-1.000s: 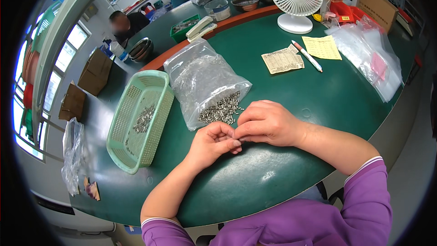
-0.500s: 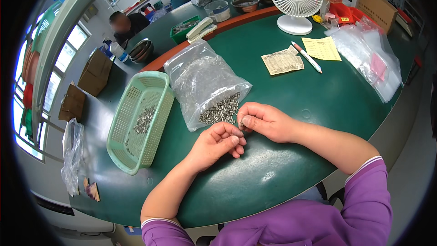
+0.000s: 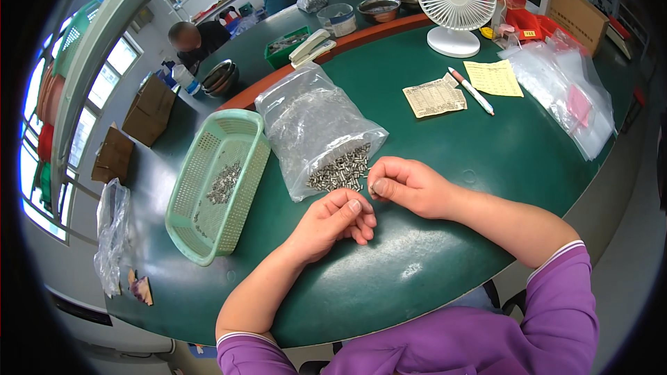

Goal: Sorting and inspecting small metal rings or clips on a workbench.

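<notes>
My left hand (image 3: 333, 219) is closed, thumb pressed to the curled fingers; whatever is inside, if anything, is hidden. Just right of it, my right hand (image 3: 405, 186) pinches thumb and forefinger together, and what lies between the tips is too small to make out. Beyond both hands is a clear plastic bag (image 3: 306, 114), its mouth toward me. Many small silvery metal cylinders (image 3: 340, 170) lie at that mouth, close to my fingertips. To the left stands a light green perforated basket (image 3: 182, 160) with a heap of small metal pieces (image 3: 224, 184) on its bottom.
On the green table (image 3: 445, 250) are two paper slips (image 3: 434, 98), a pen (image 3: 472, 92), a white fan (image 3: 455, 0) and flat plastic bags (image 3: 566, 97). A stapler-like white tool (image 3: 313, 47) rests by the orange ledge (image 3: 379, 38). Another person (image 3: 201, 42) sits at the far left.
My hands have drawn slightly apart, and the left thumb has shifted over its fingers. The whole view has moved a little; the bag and basket stay in place.
</notes>
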A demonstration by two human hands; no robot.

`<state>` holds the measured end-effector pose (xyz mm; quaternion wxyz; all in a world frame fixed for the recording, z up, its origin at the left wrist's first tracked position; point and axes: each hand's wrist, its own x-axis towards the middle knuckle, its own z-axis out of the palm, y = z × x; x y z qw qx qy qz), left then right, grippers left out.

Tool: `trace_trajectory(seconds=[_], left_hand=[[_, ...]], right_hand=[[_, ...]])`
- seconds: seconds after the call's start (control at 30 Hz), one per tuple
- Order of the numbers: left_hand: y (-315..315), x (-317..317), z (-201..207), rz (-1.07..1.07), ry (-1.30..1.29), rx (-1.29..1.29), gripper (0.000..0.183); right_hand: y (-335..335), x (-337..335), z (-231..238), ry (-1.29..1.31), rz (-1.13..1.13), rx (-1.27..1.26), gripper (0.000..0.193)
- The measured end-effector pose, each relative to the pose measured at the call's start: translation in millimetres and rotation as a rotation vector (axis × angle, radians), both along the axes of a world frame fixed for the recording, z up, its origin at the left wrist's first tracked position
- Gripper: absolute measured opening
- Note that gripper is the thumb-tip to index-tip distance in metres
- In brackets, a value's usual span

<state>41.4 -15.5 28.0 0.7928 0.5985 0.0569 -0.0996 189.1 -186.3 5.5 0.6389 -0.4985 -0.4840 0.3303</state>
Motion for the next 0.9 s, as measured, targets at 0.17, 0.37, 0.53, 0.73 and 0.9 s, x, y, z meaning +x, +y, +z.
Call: trace_trajectory(seconds=[0.17, 0.37, 0.53, 0.73, 0.9], left_hand=[[3, 0, 4, -0.032, 0.062, -0.073, 0.022], [3, 1, 4, 0.029, 0.133, 0.018, 0.017], [4, 2, 7, 0.034, 0.141, 0.042, 0.015], [0, 2, 12, 0.074, 0.154, 0.114, 0.011], [30, -3, 43, 0.442, -0.154, 0.653, 0.010]], right_hand=[[-4, -3, 14, -0.571, -0.139, 0.084, 0.014], [-3, 4, 16, -0.759, -0.132, 0.167, 0.013], [-6, 2, 17, -0.871, -0.206, 0.198, 0.012], [-6, 0, 17, -0.870, -0.248, 0.222, 0.014], [-2, 15, 14, -0.814, -0.572, 0.104, 0.015]])
